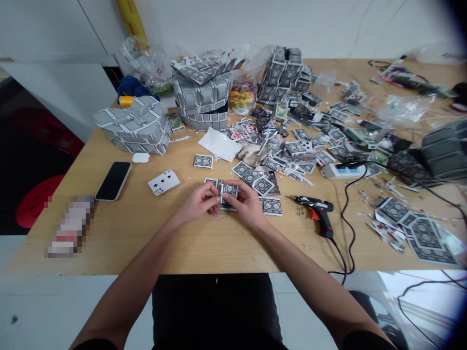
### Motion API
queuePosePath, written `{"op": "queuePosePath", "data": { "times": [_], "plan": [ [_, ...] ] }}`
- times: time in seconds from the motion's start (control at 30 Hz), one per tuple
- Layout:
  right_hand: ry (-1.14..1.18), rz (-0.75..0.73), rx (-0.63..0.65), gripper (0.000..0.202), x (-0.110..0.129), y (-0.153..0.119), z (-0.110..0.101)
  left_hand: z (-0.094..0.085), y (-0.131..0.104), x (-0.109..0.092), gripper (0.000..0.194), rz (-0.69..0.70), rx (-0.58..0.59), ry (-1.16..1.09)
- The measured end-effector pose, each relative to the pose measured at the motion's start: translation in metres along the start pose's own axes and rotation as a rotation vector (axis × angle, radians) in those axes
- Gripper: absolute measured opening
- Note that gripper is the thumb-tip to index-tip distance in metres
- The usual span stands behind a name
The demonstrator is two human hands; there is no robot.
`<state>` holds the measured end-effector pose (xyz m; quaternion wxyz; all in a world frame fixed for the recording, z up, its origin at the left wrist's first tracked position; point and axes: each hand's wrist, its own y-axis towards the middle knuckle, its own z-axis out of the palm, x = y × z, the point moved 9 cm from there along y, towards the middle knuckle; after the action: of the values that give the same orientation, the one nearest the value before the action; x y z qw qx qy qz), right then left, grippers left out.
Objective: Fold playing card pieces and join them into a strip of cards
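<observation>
The small folded playing-card piece with a dark patterned back point(230, 190) sits between both hands over the pale wooden worktop point(146, 248), near its front edge. From where I stand, the left hand point(206, 200) has curled fingers at its left side; the right hand point(248, 203) pinches it between thumb and fingers. The patterned back faces up; the fingers hide too much to tell its long axis.

Behind, loose cards are heaped on the round grey card-patterned box point(203, 99). To its left stands a grey card-patterned basket point(136, 127); a clear plastic bag point(242, 98) holds yellow pieces. Handwritten figures beside the black glue gun point(319, 214) are too small to read surely.
</observation>
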<state>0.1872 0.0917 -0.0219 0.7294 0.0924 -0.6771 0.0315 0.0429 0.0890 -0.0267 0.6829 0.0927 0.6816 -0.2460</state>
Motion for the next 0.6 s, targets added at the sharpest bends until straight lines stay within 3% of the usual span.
{"op": "queuePosePath", "data": {
  "times": [0.27,0.6],
  "plan": [
    [0.018,-0.019,-0.053,0.038,0.003,-0.001,-0.004,-0.003,-0.002,-0.012,0.034,0.178,-0.155,0.238],
    [-0.088,-0.047,-0.055,0.038,0.018,-0.001,-0.006,-0.003,-0.003,-0.018,0.027,0.218,-0.172,0.235]
  ]
}}
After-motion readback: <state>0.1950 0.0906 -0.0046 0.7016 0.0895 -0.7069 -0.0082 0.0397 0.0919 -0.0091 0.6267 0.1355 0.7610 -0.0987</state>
